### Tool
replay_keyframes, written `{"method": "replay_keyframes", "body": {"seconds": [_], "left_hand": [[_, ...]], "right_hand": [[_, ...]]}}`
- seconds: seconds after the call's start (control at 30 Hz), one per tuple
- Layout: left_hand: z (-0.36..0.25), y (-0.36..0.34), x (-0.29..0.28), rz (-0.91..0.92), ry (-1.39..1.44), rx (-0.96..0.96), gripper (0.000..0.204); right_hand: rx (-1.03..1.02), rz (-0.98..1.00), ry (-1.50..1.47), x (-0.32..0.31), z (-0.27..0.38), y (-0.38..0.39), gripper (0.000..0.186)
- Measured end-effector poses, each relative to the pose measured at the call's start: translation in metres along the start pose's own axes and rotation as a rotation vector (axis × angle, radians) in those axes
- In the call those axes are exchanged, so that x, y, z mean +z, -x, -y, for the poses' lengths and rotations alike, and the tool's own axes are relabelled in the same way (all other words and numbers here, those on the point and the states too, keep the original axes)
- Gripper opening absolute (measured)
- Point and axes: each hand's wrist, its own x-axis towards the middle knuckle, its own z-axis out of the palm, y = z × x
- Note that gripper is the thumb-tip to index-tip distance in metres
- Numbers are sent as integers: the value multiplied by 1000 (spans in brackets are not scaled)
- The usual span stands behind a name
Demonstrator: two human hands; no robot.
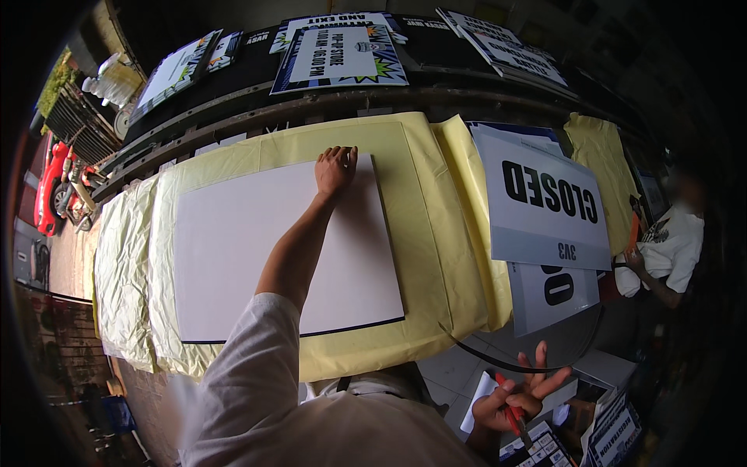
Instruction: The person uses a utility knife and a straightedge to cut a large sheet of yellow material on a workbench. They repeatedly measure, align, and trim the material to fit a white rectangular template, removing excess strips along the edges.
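Observation:
At the upper right part of a white rectangular board [257,249], my left hand [336,170] rests near the top edge, fingers slightly bent on it. The board lies on crinkled yellow sheeting [420,226]. Low on the right, my right hand [513,398] grips a red-handled tool [515,420], with some fingers raised. A thin black strip [486,358] curves past those raised fingers; whether they touch it I cannot tell.
Printed signs [545,202] overlap right of the board; more stacks [338,66] lie beyond a metal rail. A co-worker [661,249] in white holds something orange at the right. Boxes and signs [607,420] sit low right. A red vehicle [53,191] stands outside at left.

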Motion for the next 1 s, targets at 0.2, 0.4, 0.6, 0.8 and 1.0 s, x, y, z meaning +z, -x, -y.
{"method": "replay_keyframes", "body": {"seconds": [0.2,0.4,0.6,0.8,1.0], "left_hand": [[-47,-30,-38,39,322,-59,22],[-210,8,-176,894,996,15,49],[-242,86,-291,1328,1693,47,62],[-210,111,-352,1064,1431,-114,43],[-194,145,-407,726,1128,-340,30]], "right_hand": [[91,-131,-7,-17,25,-2,9],[172,-78,-304,-2,53,-25,18],[148,-148,-705,35,83,-63,20],[146,-201,-939,61,116,-81,21],[191,-360,-1155,89,157,-91,16]]}}
